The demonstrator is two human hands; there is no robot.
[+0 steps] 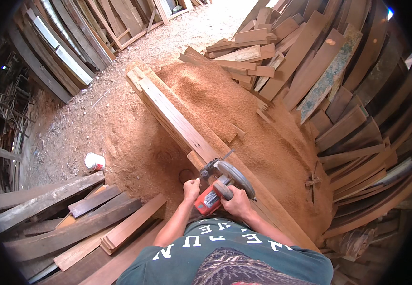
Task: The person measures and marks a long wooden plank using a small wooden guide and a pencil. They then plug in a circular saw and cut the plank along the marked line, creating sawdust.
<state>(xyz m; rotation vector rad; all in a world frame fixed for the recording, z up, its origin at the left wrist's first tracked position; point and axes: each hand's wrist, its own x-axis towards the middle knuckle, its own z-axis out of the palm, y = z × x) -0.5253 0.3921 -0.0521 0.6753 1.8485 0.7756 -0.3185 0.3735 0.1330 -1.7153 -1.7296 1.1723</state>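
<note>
A red-and-grey circular saw (211, 198) rests on a long wooden plank (182, 121) near my body. Wrapped round the saw's handle is my right hand (238, 202), its fingers closed. My left hand (192, 189) is closed just left of the saw, beside the plank's edge; what its fingers grip is hidden. The saw's rounded grey guard (237, 175) faces to the right and covers most of the blade. The plank lies on a longer timber beam (263, 194) that slants from the far left toward the near right.
Reddish sawdust (196, 85) is heaped beyond and right of the beam. Cut boards (305, 61) lean and pile along the right side. A stack of boards (77, 213) lies near left, with a white bucket (94, 161) behind it. Tall planks (65, 42) stand at the far left.
</note>
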